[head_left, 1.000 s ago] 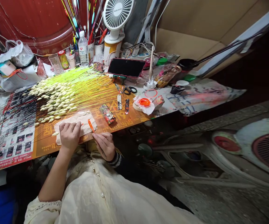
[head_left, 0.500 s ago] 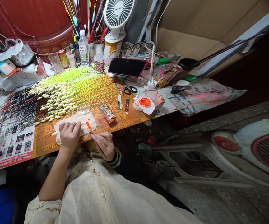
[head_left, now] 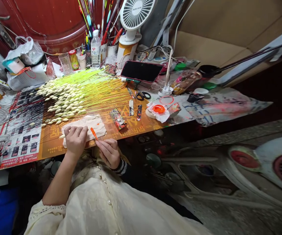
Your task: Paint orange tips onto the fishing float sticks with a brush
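The right hand (head_left: 109, 152) pinches a thin orange-tipped stick (head_left: 94, 133). Just beside its tip, the left hand (head_left: 76, 141) presses curled fingers onto a stained cream cloth (head_left: 99, 123); whether they grasp anything is unclear.

Bright, even light falls on the table (head_left: 131, 125); below its edge lies deep shadow; wide-angle bending at borders.

Wears a loose cream blouse (head_left: 111, 209) of thin, slightly crinkled fabric. Closes down the front with a row of small, round pearl-like buttons (head_left: 109, 202). Ends the left sleeve (head_left: 48, 210) short, in a band of openwork lace; forearm bare below it. Shows a dark-and-light striped knit cuff (head_left: 121, 167) at the right wrist. Bare at left hand (head_left: 76, 141) and right hand (head_left: 109, 152).
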Demonstrator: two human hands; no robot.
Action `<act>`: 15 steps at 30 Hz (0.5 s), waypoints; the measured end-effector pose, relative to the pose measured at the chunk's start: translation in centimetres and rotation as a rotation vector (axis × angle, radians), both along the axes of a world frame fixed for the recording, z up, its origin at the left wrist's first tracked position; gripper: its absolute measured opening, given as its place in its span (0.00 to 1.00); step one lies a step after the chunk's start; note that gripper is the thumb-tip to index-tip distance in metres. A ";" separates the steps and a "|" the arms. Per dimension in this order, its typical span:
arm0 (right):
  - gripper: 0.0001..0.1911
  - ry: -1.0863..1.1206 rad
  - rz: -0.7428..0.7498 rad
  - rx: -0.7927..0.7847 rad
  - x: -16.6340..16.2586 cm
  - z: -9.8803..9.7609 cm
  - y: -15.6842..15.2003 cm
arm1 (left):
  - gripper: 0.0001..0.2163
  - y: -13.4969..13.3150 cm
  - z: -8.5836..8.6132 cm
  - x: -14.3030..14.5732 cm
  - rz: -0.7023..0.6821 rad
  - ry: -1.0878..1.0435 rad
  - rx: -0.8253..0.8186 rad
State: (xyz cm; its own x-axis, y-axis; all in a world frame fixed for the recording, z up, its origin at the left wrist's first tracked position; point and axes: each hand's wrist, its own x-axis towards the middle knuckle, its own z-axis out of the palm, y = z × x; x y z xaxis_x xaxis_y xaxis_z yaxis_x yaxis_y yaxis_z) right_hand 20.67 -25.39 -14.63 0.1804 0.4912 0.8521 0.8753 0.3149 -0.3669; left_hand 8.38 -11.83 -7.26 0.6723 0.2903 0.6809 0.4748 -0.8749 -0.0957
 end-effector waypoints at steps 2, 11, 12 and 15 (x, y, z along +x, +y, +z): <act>0.29 0.002 -0.006 -0.009 -0.1 -0.2 0.0 | 0.06 0.0 -0.1 0.0 -0.003 0.004 -0.009; 0.31 -0.003 -0.037 -0.039 -0.4 -0.2 0.1 | 0.06 -0.1 0.1 -0.1 -0.002 -0.001 -0.030; 0.31 -0.004 -0.037 -0.039 -0.4 -0.2 0.1 | 0.06 -0.1 0.2 -0.1 0.000 -0.001 -0.029; 0.31 -0.003 -0.030 -0.037 -0.4 -0.3 0.1 | 0.06 -0.1 0.2 0.0 0.002 -0.006 -0.026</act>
State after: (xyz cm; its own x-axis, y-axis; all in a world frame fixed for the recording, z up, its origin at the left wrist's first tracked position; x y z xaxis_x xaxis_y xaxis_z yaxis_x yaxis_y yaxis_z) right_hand 20.30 -25.29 -14.96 0.1928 0.5166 0.8342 0.8852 0.2751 -0.3750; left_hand 8.37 -11.95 -7.01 0.6674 0.3095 0.6773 0.4774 -0.8759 -0.0702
